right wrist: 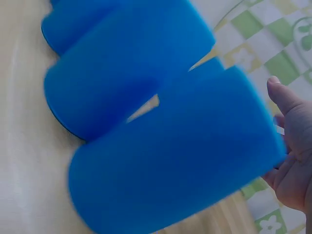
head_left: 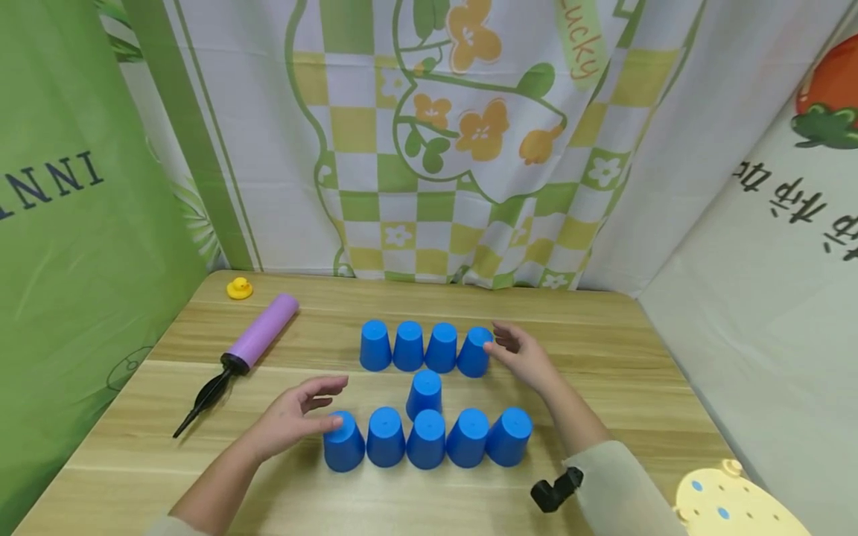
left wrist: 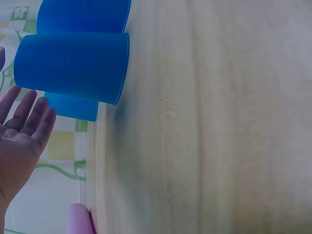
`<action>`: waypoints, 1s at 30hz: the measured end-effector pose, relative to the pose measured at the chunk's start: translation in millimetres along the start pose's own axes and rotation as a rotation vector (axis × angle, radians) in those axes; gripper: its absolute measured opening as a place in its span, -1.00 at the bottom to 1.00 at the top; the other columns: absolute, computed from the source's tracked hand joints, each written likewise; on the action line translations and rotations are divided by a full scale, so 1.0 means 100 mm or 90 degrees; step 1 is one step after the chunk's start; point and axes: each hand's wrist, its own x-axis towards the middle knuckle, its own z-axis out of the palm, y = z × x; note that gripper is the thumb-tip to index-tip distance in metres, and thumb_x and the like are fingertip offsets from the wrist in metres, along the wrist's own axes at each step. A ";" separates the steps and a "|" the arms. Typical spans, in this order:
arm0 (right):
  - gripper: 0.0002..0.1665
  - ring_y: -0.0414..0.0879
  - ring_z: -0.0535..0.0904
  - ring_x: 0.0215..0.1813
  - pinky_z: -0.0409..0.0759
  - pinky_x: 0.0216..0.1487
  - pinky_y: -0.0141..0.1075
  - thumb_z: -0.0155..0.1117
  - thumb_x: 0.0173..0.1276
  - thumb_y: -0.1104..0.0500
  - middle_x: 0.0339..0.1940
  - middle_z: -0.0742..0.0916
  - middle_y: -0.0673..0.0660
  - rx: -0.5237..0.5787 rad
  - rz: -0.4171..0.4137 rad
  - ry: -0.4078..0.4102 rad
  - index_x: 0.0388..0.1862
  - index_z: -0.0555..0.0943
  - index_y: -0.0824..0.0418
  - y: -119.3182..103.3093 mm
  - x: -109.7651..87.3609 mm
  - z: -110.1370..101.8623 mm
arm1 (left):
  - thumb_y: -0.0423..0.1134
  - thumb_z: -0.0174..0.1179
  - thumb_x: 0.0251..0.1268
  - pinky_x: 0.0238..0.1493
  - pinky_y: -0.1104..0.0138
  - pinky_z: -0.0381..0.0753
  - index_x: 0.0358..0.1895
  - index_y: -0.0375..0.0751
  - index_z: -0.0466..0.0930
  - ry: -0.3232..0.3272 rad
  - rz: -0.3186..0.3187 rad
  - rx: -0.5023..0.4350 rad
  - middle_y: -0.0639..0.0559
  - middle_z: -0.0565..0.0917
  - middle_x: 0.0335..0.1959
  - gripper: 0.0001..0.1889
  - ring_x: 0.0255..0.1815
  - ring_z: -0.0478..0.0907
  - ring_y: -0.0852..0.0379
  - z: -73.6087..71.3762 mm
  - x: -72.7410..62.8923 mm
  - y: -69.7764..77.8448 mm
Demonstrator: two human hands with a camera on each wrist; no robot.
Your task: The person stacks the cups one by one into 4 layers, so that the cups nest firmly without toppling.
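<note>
On one table [head_left: 402, 506] stand ten blue cups [head_left: 425, 393], left grip [head_left: 295, 417] and right grip [head_left: 525, 359] spread.

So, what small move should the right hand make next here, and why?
The right hand should probably grip the blue, tapered plastic cup at the right end of the back row, since it is right beside that cup in the head view and holds nothing.

You have ten blue cups [head_left: 426, 447], all inverted: four in a far row, one between, five in the row nearest you.
</note>
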 end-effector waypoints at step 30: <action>-0.26 -0.25 0.55 0.23 0.43 0.14 -0.62 0.47 0.20 0.12 0.31 0.55 0.38 0.052 -0.057 -0.126 0.29 0.45 0.39 0.41 -1.00 -0.10 | -0.23 0.39 0.16 0.15 0.63 0.40 0.31 -0.47 0.38 -0.072 -0.029 -0.002 -0.45 0.44 0.31 -0.32 0.30 0.43 -0.32 0.05 -0.15 -0.07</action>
